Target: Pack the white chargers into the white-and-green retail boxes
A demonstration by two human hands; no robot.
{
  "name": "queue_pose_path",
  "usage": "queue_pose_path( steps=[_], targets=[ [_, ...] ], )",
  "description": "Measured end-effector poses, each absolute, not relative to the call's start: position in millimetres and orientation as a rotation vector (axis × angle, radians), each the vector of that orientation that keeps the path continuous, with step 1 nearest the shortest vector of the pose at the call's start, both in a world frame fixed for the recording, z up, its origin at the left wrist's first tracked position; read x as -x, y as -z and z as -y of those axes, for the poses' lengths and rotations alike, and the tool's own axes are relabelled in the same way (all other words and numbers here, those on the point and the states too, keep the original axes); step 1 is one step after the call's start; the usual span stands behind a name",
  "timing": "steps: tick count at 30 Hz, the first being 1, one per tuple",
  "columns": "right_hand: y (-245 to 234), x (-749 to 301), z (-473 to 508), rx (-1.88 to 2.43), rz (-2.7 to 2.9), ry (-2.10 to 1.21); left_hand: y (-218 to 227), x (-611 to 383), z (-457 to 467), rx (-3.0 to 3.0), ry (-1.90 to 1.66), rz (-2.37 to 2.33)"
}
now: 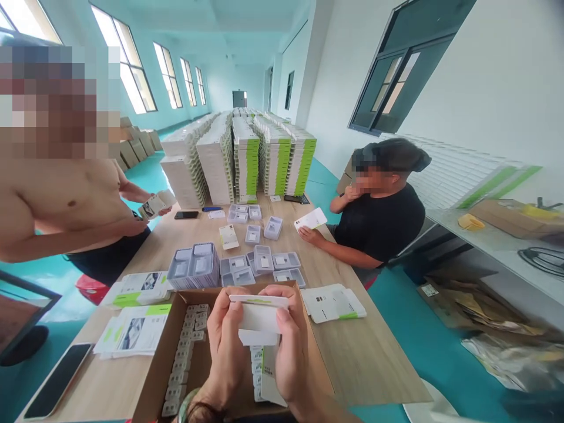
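At six o'clock, above the open brown cardboard box point(157, 359), the left hand point(227, 341) and right hand point(291, 341) pinch a white folding carton point(259, 318) between thumbs and fingers, whose thin card could crease if the thumbs press unevenly.

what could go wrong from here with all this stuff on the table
The left hand and right hand hold a white carton above the open cardboard box; a slip might drop it onto the small white pieces inside. The near phone lies close to the table's edge, so a nudge could knock it off. The tall stacks might topple if jolted.
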State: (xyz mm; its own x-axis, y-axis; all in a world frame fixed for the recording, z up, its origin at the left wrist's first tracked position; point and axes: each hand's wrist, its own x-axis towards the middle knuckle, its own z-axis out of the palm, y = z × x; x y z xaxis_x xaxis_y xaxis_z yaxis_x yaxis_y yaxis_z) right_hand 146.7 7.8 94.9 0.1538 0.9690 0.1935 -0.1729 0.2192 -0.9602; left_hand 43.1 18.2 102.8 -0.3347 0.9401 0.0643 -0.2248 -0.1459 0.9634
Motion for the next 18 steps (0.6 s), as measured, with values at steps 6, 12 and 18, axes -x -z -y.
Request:
queue_pose_path(
  steps=[6, 12, 18],
  targets=[
    [-87.8, -143.0, -4.3, 0.938, 1.071, -0.967, -80.4, -46.6, -2.4, -1.077, -1.716, -1.292],
    [-86.6, -142.8, -6.0, 1.043, 1.138, -0.958, -85.7, -50.9, -2.5, -1.0, -1.732, -1.301],
    [-92.5, -149.2, -3.5, 1.036, 1.16, -1.092, -94.8, -64.4, -3.3, -0.933, -1.9, -1.275]
  ],
)
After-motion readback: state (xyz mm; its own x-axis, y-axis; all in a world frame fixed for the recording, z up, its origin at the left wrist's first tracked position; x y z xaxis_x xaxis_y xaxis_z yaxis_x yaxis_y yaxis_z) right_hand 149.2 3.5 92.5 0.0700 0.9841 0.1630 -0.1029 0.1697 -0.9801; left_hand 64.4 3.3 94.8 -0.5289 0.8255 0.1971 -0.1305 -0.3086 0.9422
